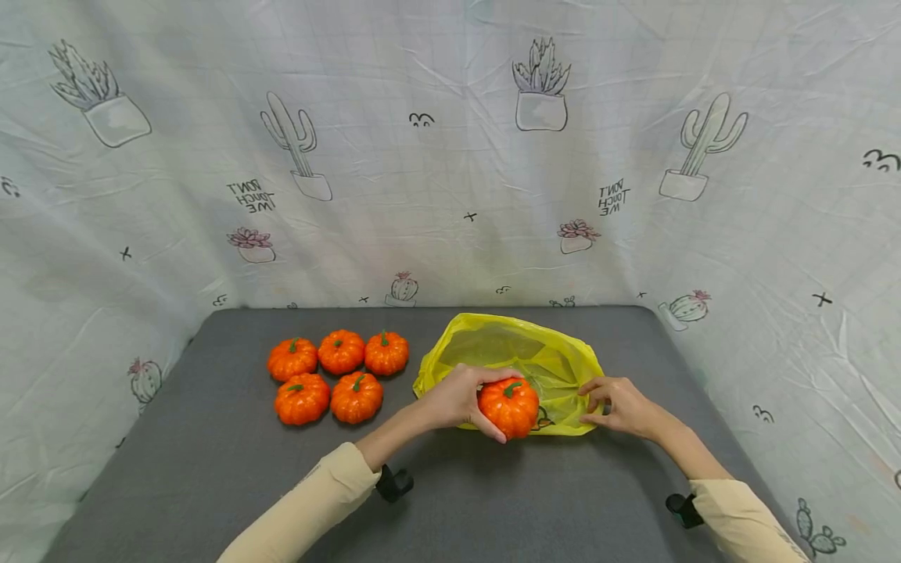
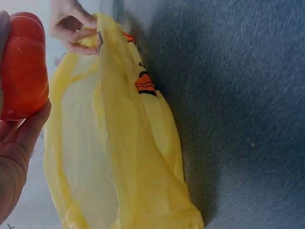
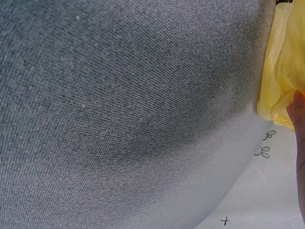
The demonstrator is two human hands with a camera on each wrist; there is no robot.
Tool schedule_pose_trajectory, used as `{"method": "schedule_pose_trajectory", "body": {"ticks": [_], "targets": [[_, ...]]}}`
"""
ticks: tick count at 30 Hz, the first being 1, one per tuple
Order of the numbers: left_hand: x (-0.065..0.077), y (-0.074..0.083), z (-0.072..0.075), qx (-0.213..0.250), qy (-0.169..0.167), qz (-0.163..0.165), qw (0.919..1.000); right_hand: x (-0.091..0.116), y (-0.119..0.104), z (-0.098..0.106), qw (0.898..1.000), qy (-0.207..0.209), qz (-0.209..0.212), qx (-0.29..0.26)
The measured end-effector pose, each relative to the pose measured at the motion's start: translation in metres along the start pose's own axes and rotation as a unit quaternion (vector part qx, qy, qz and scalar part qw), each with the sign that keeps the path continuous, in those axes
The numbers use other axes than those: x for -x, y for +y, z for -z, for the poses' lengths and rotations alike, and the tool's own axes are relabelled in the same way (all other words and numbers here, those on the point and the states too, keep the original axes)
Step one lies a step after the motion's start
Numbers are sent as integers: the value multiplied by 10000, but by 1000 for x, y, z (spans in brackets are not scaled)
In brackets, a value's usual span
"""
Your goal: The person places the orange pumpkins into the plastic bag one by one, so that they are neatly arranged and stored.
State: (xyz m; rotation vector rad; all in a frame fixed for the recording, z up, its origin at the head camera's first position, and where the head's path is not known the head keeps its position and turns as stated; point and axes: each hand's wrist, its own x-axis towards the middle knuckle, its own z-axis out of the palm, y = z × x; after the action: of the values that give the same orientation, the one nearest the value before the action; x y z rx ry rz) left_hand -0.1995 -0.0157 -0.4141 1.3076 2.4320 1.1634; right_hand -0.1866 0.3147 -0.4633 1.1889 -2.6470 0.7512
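My left hand [image 1: 457, 397] grips a small orange pumpkin [image 1: 510, 410] with a green stem, between thumb and fingers, over the front rim of a yellow plastic bag [image 1: 521, 324]. In the left wrist view the pumpkin [image 2: 26, 67] shows at the left edge, beside the bag's open mouth. The bag lies on the grey table with its mouth spread wide. At its right end, my right hand [image 1: 622, 404] pinches the rim. Only a finger of that hand [image 3: 298, 124] shows in the right wrist view, against the yellow plastic [image 3: 281, 67].
Several more orange pumpkins [image 1: 341, 352] stand in two rows on the grey table [image 1: 450, 500], left of the bag. A white curtain [image 1: 450, 156] printed with cacti hangs behind the table and along its sides. A dark wrist camera [image 1: 394, 483] sits at the left cuff.
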Motion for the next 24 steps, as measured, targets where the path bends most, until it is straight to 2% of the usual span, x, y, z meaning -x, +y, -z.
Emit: {"method": "schedule_pose_trajectory", "body": {"ticks": [4, 10, 17, 24], "targets": [[-11, -6, -3, -228, -209, -172, 9994, -1, 1, -1, 10000, 22, 72, -18], [-33, -14, -8, -407, -471, 76, 9980, 0, 1, -2, 9999, -75, 35, -103], [-61, -22, -10, -521, -298, 332, 9976, 0, 3, -3, 9999, -68, 32, -84], [-75, -30, -17, -509, -232, 740, 9957, 0, 5, -4, 9999, -84, 5, -77]]}}
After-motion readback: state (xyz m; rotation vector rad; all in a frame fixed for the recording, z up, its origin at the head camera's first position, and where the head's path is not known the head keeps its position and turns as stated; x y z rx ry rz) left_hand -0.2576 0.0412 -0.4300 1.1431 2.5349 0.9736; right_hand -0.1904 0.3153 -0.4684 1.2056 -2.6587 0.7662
